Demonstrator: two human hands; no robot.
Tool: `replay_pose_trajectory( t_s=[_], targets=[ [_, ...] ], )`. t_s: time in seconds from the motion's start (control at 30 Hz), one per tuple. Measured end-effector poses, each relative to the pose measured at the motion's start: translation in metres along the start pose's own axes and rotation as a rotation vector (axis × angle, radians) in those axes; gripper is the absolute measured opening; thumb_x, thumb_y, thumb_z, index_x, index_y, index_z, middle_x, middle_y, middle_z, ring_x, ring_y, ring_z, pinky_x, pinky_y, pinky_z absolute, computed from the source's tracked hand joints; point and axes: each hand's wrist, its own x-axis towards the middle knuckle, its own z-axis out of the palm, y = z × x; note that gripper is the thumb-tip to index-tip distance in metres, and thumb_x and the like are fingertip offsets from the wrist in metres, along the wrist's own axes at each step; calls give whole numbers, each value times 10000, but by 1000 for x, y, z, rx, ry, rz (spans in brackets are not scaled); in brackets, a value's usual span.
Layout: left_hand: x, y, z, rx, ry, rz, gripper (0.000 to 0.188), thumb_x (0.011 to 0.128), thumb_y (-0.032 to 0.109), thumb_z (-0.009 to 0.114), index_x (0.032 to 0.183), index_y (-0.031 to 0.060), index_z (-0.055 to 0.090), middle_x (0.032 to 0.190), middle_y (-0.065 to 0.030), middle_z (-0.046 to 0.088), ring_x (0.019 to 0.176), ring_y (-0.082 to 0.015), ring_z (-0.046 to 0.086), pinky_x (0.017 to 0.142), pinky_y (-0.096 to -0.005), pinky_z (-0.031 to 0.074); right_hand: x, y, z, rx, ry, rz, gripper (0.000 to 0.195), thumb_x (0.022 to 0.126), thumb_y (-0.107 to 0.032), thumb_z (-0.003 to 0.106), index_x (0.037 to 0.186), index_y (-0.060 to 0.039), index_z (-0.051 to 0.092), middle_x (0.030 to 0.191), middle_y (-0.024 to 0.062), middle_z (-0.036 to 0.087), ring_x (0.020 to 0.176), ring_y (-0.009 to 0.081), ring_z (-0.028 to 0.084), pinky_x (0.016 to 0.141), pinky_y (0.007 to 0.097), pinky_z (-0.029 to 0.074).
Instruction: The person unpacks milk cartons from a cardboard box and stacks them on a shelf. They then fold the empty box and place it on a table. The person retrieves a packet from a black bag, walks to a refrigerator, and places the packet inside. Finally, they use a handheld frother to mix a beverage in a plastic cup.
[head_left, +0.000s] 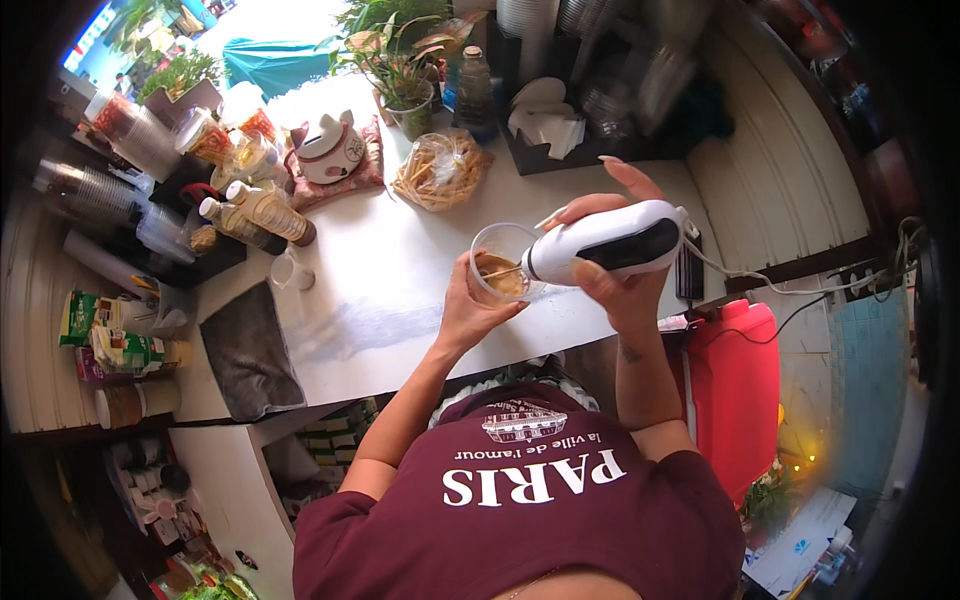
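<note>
My left hand (474, 304) is wrapped around a clear plastic cup (504, 238) above the white counter. The cup is tilted, and tan frothy liquid (506, 279) lies in its lower part. My right hand (615, 289) grips a white electric hand mixer (600, 234) with a black panel. A thin metal shaft (501, 271) runs from the mixer into the cup; its lower end is hidden in the liquid. From the back of the mixer a white cord (750, 276) leads off to the right.
Ahead lie a bag of brown sticks (442, 171) and a white cat figurine (328, 150) on a cushion. To the left are bottles (270, 214), a small clear measuring cup (291, 271) and a grey cloth (251, 356). A red plastic container (735, 382) stands right, below a phone (691, 274).
</note>
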Motion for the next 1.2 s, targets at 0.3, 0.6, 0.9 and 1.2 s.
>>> replay_pose_trajectory(
  t_s=[0.3,0.6,0.9,1.2],
  targets=[
    [5,-41,-41,-40,342,-27,776,645,110,801,1251,42,321,1121,-116,480,1044,-217,512,899,-315,449,-4,-6,-72,10,329,-72,781,699,-461,743,1254,-45,383,1060,131,579,964,275,599,763,385,516],
    [61,-73,-98,156,624,146,829,670,157,816,1293,18,288,1224,-121,409,1102,-219,467,967,-318,389,-55,149,-195,-1299,-10,-108,479,586,71,670,1014,-135,606,1204,87,504,1172,312,436,980,396,388],
    [25,-92,-68,186,751,-103,875,753,197,745,1359,11,141,1307,-212,305,1243,-280,329,1053,-380,274,-79,206,-271,-1314,138,209,659,708,72,562,1321,-105,400,1414,140,306,1318,358,256,1093,402,230],
    [-22,-102,2,182,821,-164,653,813,156,656,1323,4,277,1353,-203,308,1282,-310,313,1072,-416,256,-160,155,-311,-1762,575,665,877,566,-513,771,1195,19,470,1183,237,476,1106,393,435,908,532,361]
  ],
)
